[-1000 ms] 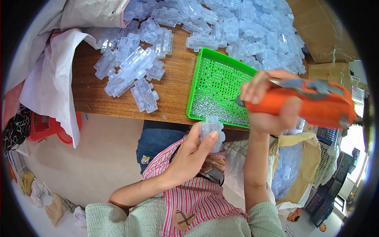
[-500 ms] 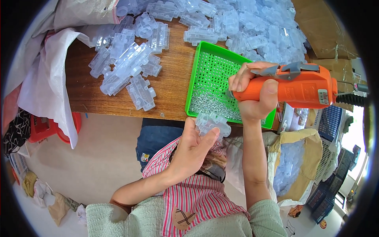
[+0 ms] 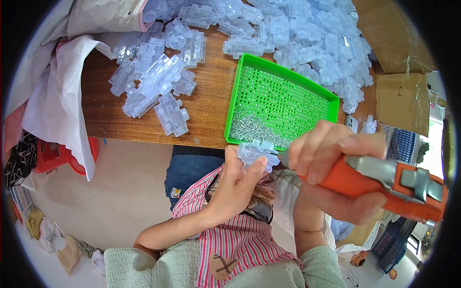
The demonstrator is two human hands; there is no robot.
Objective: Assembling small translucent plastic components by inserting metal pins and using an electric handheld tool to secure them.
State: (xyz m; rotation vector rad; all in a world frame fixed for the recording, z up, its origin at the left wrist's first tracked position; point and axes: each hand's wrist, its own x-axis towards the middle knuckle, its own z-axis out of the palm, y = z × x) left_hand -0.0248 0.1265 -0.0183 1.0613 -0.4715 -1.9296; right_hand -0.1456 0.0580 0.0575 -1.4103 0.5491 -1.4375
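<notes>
Between thumb and fingers, my left hand (image 3: 234,185) grips a clear plastic housing (image 3: 252,154) just off the table's front edge. Wrapped around an orange electric screwdriver (image 3: 355,180) is my right hand (image 3: 331,158). The tool lies almost level, and its tip points left at the housing's right end; whether it touches a screw there is too small to tell. Right behind the housing, a green perforated tray (image 3: 283,93) holds a heap of small silver screws (image 3: 257,128) in its near left part.
Loose clear housings (image 3: 156,86) lie on the wooden table (image 3: 211,91) at left, and a large pile (image 3: 307,43) of them covers the back. A cardboard box (image 3: 401,96) stands at right, near a phone (image 3: 352,124). White sacking (image 3: 62,105) hangs over the left edge.
My right hand has brought the screwdriver from over the tray toward me and down to the housing, turning its body. More of the tray shows. My left hand has hardly moved.
</notes>
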